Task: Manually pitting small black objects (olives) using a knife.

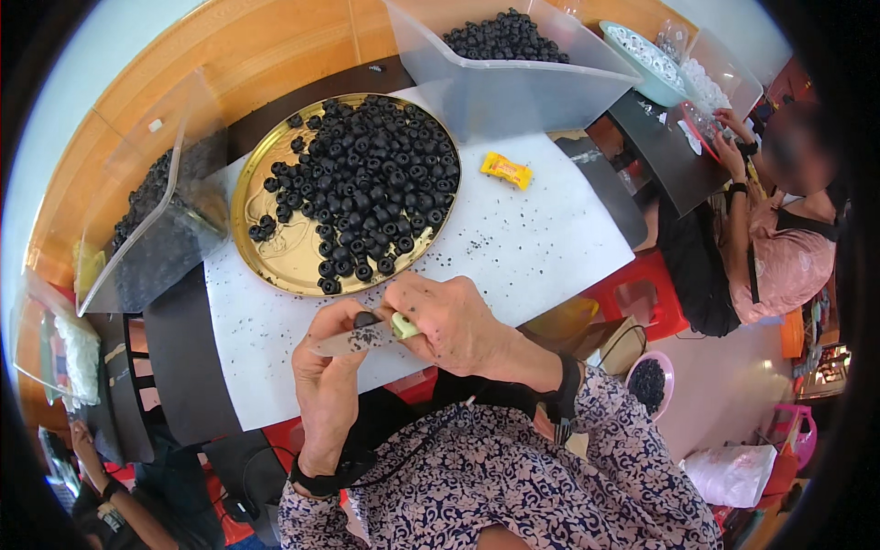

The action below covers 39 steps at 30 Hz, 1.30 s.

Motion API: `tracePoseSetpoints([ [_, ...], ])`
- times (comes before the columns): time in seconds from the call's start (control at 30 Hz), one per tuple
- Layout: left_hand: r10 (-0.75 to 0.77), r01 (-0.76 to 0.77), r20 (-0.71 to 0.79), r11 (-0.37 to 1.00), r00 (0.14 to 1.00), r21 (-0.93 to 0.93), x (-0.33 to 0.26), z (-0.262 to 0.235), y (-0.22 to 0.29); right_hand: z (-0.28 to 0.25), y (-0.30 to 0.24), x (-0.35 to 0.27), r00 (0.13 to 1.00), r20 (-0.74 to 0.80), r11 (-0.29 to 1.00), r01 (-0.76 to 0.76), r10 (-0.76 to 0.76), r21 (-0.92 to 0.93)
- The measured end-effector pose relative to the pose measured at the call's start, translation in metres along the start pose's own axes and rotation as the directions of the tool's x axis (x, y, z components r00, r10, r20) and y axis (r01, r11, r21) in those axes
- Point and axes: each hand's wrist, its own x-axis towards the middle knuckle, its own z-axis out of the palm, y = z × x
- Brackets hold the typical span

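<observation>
your left hand [327, 374] pinches 1 smooth dark piece [366, 319]; your right hand [454, 325] grips 1 green-handled knife [346, 343], its flat, black-flecked blade at that piece. 1 round golden tray [252, 203] holds hollow black pieces [367, 174], too many to count. 2 clear plastic tubs [550, 92] beside it hold more.

A: Where does the head view look from?
B: The wearer's head, left camera of a pair, facing down onto the table [177, 353].
A: How near?
B: Near: the left hand [327, 378] and right hand [446, 321] sit large around the middle, while straight edges bend toward the dark round rim.
</observation>
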Motion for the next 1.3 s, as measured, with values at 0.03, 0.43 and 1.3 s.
tracePoseSetpoints([
  [0.03, -0.005, 0.005, -0.002, 1.000, 1.000, 0.000, 0.000, 0.000, 0.001, 0.000, -0.001, 0.000, 1.000, 0.002, 1.000, -0.004, 0.004, 0.003],
  [0.43, -0.008, 0.008, -0.007, 0.999, 1.000, 0.037, -0.002, 0.001, 0.003, 0.003, 0.000, 0.001, 0.998, 0.055, 0.997, -0.017, 0.022, -0.079],
  [1.3, 0.028, -0.025, 0.067, 0.999, 0.997, -0.040, -0.013, -0.003, 0.012, -0.006, -0.003, 0.007, 0.979, -0.061, 0.955, -0.173, 0.193, 0.242],
])
